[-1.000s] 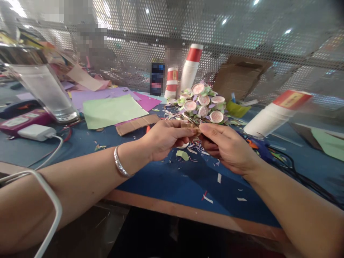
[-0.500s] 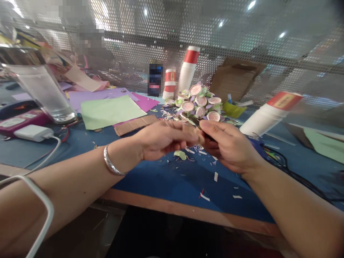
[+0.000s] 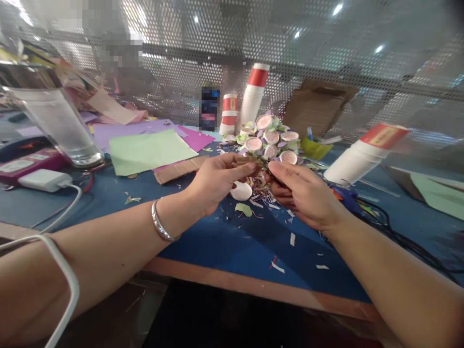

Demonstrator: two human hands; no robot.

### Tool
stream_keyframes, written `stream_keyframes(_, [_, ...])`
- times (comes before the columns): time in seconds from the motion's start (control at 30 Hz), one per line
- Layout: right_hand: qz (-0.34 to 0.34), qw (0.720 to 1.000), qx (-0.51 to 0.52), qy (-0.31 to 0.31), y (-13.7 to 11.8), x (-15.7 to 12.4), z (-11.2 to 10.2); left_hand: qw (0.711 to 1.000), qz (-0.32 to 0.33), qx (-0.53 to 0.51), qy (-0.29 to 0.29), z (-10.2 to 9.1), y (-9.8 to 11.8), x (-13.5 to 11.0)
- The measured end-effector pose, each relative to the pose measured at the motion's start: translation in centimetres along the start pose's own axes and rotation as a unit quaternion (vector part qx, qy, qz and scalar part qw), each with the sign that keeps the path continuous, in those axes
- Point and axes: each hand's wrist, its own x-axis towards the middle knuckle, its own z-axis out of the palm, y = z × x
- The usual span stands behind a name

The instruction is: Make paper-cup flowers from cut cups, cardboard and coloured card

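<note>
Over the middle of the table, my left hand (image 3: pixel 221 181) and my right hand (image 3: pixel 302 191) almost meet, fingertips pinched around a thin brownish piece (image 3: pixel 259 162). My fingers cover most of it, so its kind cannot be made out. Directly behind is a cluster of round paper-cup bottoms (image 3: pixel 271 137) with green and purple paper bits around them. Below my left fingers lies a white round disc (image 3: pixel 241 191). Paper shreds (image 3: pixel 268 197) and a crumpled light-green scrap (image 3: pixel 243 209) are scattered under both hands.
Stacked paper cups (image 3: pixel 253 99) stand at the back, and another stack (image 3: pixel 366 154) leans at right. Green paper (image 3: pixel 152 151) and a cardboard strip (image 3: pixel 179 169) lie left. A glass of water (image 3: pixel 67 121) and a charger (image 3: pixel 45 179) sit far left. A white cable (image 3: pixel 68 275) crosses my left forearm.
My left hand has turned and its thumb now presses against the fingers beside my right hand. The white disc below it has come into view. My right hand has barely moved.
</note>
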Motion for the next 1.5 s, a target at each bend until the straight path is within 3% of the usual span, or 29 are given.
stream_keyframes(0.2, [-0.018, 0.999, -0.038, 0.029, 0.1, 0.1, 0.1, 0.999, 0.020, -0.043, -0.001, 0.1, -0.3, 0.0])
stream_keyframes(0.27, [-0.047, 0.989, -0.118, 0.070, 0.3, 0.4, -0.5, 0.998, 0.017, -0.053, 0.001, 0.0, -0.1, 0.1])
stream_keyframes(0.37, [-0.074, 0.942, -0.310, 0.103, 0.3, 0.8, -1.6, 0.999, 0.004, -0.035, 0.001, -0.1, 0.1, 0.2])
stream_keyframes(0.47, [-0.041, 0.899, -0.433, 0.040, 0.1, 0.8, -2.2, 1.000, -0.001, 0.005, -0.012, -0.4, 0.2, 0.4])
stream_keyframes(0.73, [-0.051, 0.847, -0.507, -0.151, -0.9, -1.5, 0.6, 0.985, 0.112, 0.131, 0.003, -1.5, 0.8, 1.0])
stream_keyframes(0.9, [-0.075, 0.820, -0.533, -0.194, -1.1, -2.4, 1.3, 0.970, 0.111, 0.211, -0.050, -1.7, 0.3, 1.2])
stream_keyframes(1.0, [-0.097, 0.820, -0.534, -0.180, -1.2, -2.4, 1.0, 0.958, 0.118, 0.253, -0.058, -1.8, 0.2, 1.3])
stream_keyframes(1.1, [-0.127, 0.831, -0.527, -0.129, -1.3, -2.4, 0.6, 0.944, 0.114, 0.305, -0.052, -1.9, 0.6, 1.2])
stream_keyframes(1.27, [-0.120, 0.881, -0.456, -0.039, -1.2, -1.8, -0.2, 0.914, 0.111, 0.368, -0.133, -2.0, 1.3, 0.8])
stream_keyframes(1.37, [-0.121, 0.890, -0.439, -0.033, -1.1, -1.5, -0.5, 0.897, 0.132, 0.379, -0.186, -1.9, 1.4, 0.6])
stream_keyframes(1.5, [-0.164, 0.890, -0.421, -0.063, -1.1, -1.4, -0.5, 0.897, 0.121, 0.360, -0.227, -1.8, 1.6, 0.3])
